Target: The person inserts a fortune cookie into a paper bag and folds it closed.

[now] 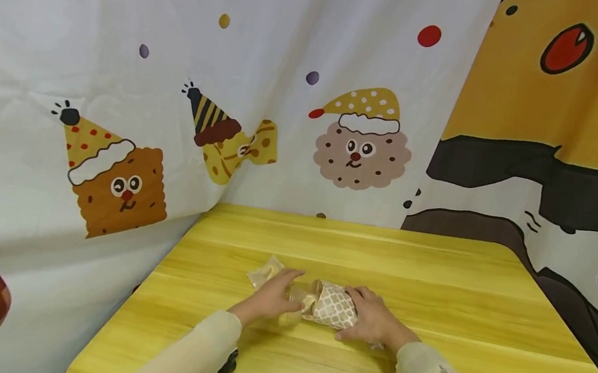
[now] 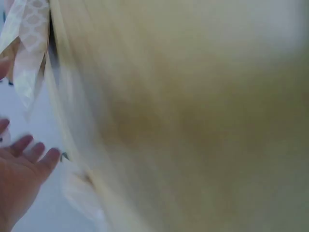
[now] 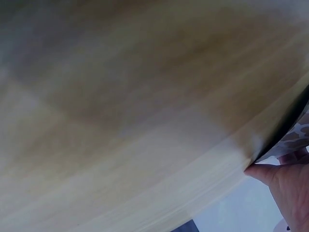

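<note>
A tan-and-white patterned paper packet lies on its side on the table, its open end facing left. My right hand grips its far end, thumb on the near side and fingers over the top. Something in clear plastic wrap shows at the packet's mouth. Around that mouth my left hand hovers with fingers spread and nothing plainly held. Another small clear-wrapped item lies just beyond the left hand. In the left wrist view the left hand has its fingers apart from the packet.
The yellow wood-grain table stretches around both hands. Behind it and at the left hangs a white cloth printed with cartoon biscuits; an orange, black and white printed cloth hangs at the right. Both wrist views are mostly blurred table surface.
</note>
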`<move>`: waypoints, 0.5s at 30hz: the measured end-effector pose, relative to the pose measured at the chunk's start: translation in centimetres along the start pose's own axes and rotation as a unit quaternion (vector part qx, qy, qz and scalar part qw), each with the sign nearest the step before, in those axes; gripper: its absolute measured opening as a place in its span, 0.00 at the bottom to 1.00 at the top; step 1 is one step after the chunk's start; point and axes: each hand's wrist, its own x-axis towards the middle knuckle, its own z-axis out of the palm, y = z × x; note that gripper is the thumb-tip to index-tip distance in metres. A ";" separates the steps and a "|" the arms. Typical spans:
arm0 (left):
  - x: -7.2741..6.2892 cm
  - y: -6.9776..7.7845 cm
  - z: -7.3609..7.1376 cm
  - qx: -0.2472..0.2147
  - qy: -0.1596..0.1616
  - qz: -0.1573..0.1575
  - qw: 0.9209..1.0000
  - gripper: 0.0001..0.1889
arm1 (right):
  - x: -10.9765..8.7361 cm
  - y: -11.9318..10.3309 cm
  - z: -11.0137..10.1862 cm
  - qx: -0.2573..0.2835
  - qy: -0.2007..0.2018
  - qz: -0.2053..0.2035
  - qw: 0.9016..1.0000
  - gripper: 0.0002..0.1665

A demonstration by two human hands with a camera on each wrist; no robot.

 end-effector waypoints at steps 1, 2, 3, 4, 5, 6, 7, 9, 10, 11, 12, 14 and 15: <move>-0.3 -0.2 0.0 -0.046 0.011 -0.019 0.999 0.39 | 0.0 0.0 0.0 -0.001 -0.001 0.002 1.000 0.71; -0.5 -0.4 -0.1 -0.086 0.024 -0.036 0.995 0.39 | 0.0 -0.1 0.0 -0.001 -0.001 0.002 1.000 0.71; -0.7 -0.5 -0.1 -0.123 0.034 -0.053 0.990 0.38 | 0.1 -0.1 -0.1 -0.003 -0.001 0.003 1.000 0.71; -0.9 -0.6 -0.1 -0.160 0.043 -0.068 0.984 0.37 | 0.1 -0.1 -0.1 -0.005 0.000 0.003 1.000 0.71; -1.0 -0.7 -0.1 -0.192 0.051 -0.079 0.977 0.36 | 0.1 -0.1 -0.2 -0.006 0.000 0.002 1.000 0.71; -1.1 -0.7 -0.1 -0.223 0.058 -0.087 0.969 0.35 | 0.1 -0.1 -0.2 -0.007 0.000 0.002 1.000 0.71; -1.1 -0.7 0.0 -0.252 0.063 -0.095 0.961 0.34 | 0.2 -0.1 -0.3 -0.006 0.000 0.001 1.000 0.71; -1.0 -0.5 0.4 -0.297 0.078 -0.106 0.946 0.31 | 0.1 -0.1 -0.3 -0.005 0.000 0.000 1.000 0.71; -1.0 -0.3 0.6 -0.311 0.085 -0.106 0.941 0.29 | 0.1 -0.1 -0.3 -0.005 0.000 0.001 1.000 0.71; -0.9 -0.1 0.9 -0.320 0.092 -0.104 0.937 0.28 | 0.1 -0.2 -0.3 -0.004 -0.001 0.002 1.000 0.71; -0.8 0.1 1.1 -0.327 0.097 -0.103 0.934 0.26 | 0.1 -0.2 -0.3 -0.003 0.000 0.003 1.000 0.71; -0.6 0.6 1.5 -0.327 0.112 -0.101 0.933 0.23 | 0.0 -0.3 -0.3 0.002 -0.001 0.006 1.000 0.71; -0.5 0.8 1.7 -0.326 0.119 -0.102 0.932 0.22 | 0.0 -0.4 -0.2 0.003 -0.003 0.007 1.000 0.71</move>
